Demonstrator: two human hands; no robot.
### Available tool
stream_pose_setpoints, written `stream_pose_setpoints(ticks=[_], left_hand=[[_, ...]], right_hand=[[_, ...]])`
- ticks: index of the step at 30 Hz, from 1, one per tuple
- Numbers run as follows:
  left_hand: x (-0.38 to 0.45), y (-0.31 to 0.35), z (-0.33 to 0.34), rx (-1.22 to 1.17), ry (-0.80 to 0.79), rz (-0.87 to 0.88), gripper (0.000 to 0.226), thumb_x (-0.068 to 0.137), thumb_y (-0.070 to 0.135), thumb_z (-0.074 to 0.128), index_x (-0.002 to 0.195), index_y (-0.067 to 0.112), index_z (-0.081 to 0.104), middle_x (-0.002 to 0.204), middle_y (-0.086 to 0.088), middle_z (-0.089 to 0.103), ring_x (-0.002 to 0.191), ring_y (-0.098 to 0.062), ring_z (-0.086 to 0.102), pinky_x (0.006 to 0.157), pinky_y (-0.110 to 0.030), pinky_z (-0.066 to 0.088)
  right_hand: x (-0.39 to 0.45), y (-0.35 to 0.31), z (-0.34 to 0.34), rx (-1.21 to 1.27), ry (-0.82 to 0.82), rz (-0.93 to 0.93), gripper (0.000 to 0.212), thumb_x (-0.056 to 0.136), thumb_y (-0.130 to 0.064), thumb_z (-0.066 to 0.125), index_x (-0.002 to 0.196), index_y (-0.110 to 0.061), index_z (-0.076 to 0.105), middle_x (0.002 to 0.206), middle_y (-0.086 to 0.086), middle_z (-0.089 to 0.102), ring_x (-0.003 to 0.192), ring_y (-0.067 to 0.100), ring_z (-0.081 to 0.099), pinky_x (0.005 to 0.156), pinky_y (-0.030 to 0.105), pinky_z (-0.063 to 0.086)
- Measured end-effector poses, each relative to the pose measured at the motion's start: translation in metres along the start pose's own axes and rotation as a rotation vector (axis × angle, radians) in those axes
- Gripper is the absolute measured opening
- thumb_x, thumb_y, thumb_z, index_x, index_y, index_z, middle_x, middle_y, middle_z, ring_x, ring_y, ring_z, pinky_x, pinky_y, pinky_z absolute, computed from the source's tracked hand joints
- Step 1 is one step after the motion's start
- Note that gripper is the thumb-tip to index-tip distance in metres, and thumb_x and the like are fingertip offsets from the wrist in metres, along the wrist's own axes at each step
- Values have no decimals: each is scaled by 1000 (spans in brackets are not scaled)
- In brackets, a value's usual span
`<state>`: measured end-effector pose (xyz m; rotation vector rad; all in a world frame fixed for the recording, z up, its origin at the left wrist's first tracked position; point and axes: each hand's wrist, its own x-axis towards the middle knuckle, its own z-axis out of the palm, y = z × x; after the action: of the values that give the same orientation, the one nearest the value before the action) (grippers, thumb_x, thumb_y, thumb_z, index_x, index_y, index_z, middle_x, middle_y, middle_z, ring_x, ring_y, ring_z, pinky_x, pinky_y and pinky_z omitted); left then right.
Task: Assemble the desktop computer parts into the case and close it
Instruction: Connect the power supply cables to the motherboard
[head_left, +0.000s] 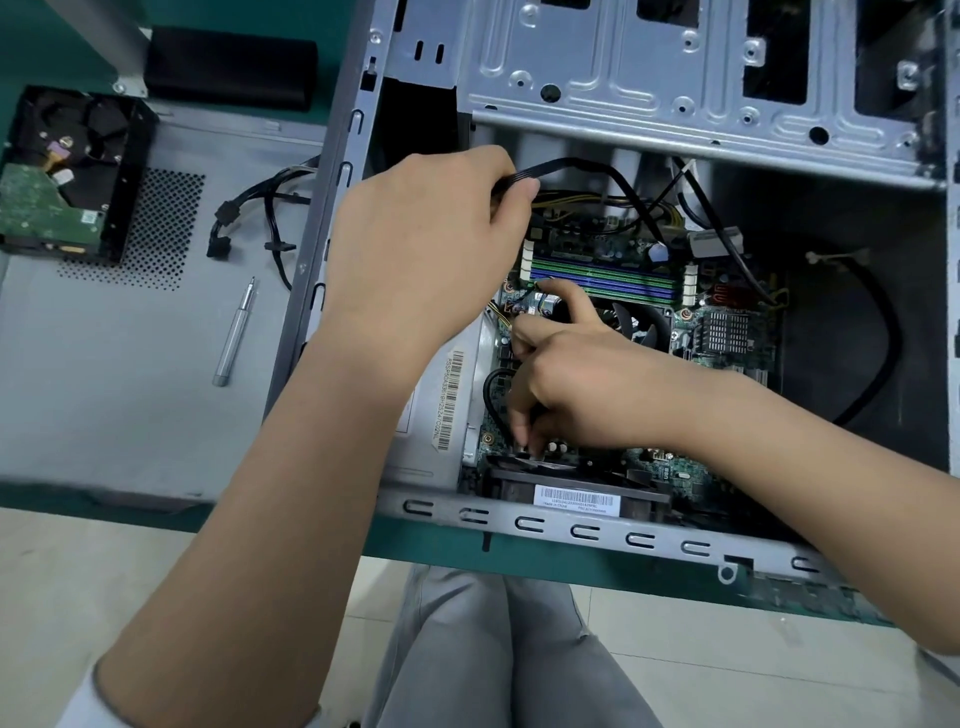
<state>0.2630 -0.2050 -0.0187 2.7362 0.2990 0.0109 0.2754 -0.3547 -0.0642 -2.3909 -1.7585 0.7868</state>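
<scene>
The open grey computer case (587, 530) lies on its side, with the green motherboard (727, 332) inside. My left hand (415, 244) is raised over the case's left part and pinches a flat black cable (582, 166) that arcs right toward the board. My right hand (576, 384) reaches down over the board. Its index finger points toward the purple and green RAM slots (608, 275), and its other fingers curl down onto a small connector near the black rear fan (571, 483). The connector itself is mostly hidden.
The detached grey side panel (130, 364) lies left of the case. On it are a hard drive (62, 176), a silver screwdriver (234, 332) and loose black power cables (249, 218). The metal drive cage (675, 88) spans the case top. A black box (228, 67) sits behind.
</scene>
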Motion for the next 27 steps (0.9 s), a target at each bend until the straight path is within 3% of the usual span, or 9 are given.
stream_pose_setpoints(ticks=[9,13,21,27], left_hand=[[0,0,0,-3,3,-5,34,97,48,34,98,27,61,83,8,68,83,-16,61,66,-33,44],[0,0,0,2,3,-4,34,97,48,34,98,27,61,82,8,68,82,-16,61,65,-32,42],[1,0,1,10,3,-4,34,97,48,34,98,27,61,82,9,68,81,-16,60,63,-31,42],[0,0,1,12,9,-3,34,97,48,35,100,28,62,82,8,68,82,-16,60,64,-32,42]], right_hand=[[0,-4,-4,-44,-11,11,12,76,-21,69,82,-31,73,64,-13,41,86,3,19,114,49,-4],[0,-5,-5,-40,-12,7,11,76,-20,69,79,-30,72,64,-14,39,86,5,21,112,46,-3],[-1,-4,-1,-132,-29,-2,13,83,-25,63,92,-31,70,78,-10,61,85,4,12,110,46,-5],[-1,-5,-1,-169,-34,-18,15,83,-26,61,92,-33,70,79,-10,61,84,5,8,109,47,-3]])
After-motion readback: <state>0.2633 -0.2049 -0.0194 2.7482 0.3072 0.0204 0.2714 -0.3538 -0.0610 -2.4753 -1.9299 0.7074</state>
